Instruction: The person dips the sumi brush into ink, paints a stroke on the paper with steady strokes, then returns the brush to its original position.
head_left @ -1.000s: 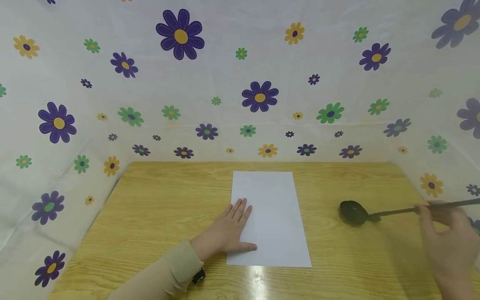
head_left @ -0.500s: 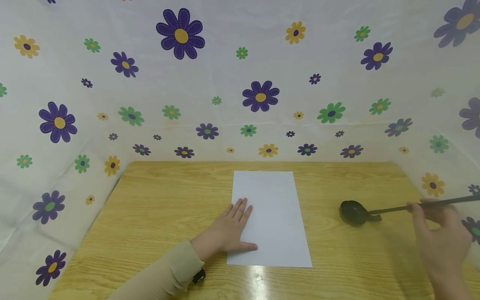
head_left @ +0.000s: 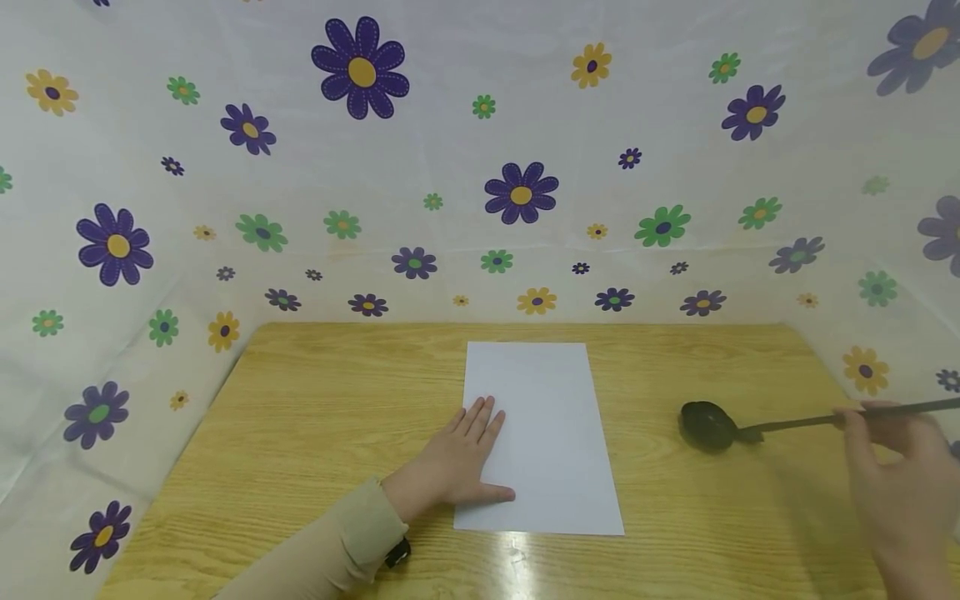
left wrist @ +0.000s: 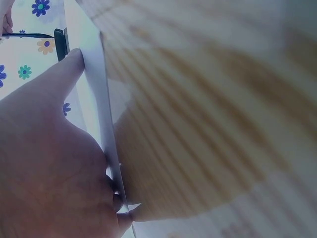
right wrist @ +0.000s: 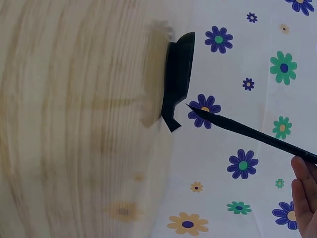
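Note:
My left hand rests flat with fingers spread on a white sheet of paper, which lies lengthwise on the table. In the head view my right hand pinches a slim black brush-like stick between thumb and fingers, its point directed left. The right wrist view shows the stick's tapered tip by a small black dish; whether they touch is unclear, and bristles cannot be made out. A short stub handle sticks out of the dish. The left palm is hidden.
The wood-grain table reaches back to a white cloth printed with purple, green and yellow flowers, hung behind and at both sides. A dark band or strap piece shows at the left sleeve.
My right hand and the stick shifted slightly left, then back right, with the tip staying by the dish. The left hand and the paper keep still.

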Tool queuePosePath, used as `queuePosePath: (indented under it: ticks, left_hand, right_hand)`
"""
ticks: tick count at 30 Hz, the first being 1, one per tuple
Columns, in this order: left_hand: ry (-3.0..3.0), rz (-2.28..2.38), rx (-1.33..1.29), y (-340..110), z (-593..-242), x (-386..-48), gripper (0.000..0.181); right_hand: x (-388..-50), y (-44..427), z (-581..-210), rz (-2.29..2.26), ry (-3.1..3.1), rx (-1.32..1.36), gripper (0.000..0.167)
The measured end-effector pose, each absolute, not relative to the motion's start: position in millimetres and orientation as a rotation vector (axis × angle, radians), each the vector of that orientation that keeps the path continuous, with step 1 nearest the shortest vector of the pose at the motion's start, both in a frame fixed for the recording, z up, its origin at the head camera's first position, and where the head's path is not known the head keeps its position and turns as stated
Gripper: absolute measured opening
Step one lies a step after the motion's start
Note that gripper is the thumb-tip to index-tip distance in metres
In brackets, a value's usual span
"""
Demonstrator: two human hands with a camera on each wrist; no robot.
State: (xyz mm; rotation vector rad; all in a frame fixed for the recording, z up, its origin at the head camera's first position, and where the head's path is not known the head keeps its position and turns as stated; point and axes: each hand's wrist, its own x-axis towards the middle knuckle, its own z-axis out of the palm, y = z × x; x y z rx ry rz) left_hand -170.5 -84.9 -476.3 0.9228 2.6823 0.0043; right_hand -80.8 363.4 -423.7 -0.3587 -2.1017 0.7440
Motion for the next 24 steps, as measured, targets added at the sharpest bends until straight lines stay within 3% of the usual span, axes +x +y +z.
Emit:
queuePosePath:
  ticks: [1,4,9,16,24]
  left_hand:
    - [2.682,0.002,0.921,-85,-476,-171,0.114]
    - [2.683,-0.003,0.917,-85,-477,-171,0.114]
    - [2.683,-0.002,0.917,-85,-476,-171,0.114]
    - [2.684,-0.005,0.917,-85,-475,-170,0.114]
    - [2.682,0.003,0.918,-85,-475,-170,0.115]
  right_hand:
    - [-81,364,-423,0.761,-2.090,-0.362,0.039]
    - [-81,365,-420,0.818,-2.063,-0.383,0.053]
    - [-81,364,-412,0.870,-2.072,-0.402,0.033]
    - [-85,358,-405,0.899,-2.010,-0.315,0.051]
    - [-90,344,-399,0.895,-1.949,-0.319,0.053]
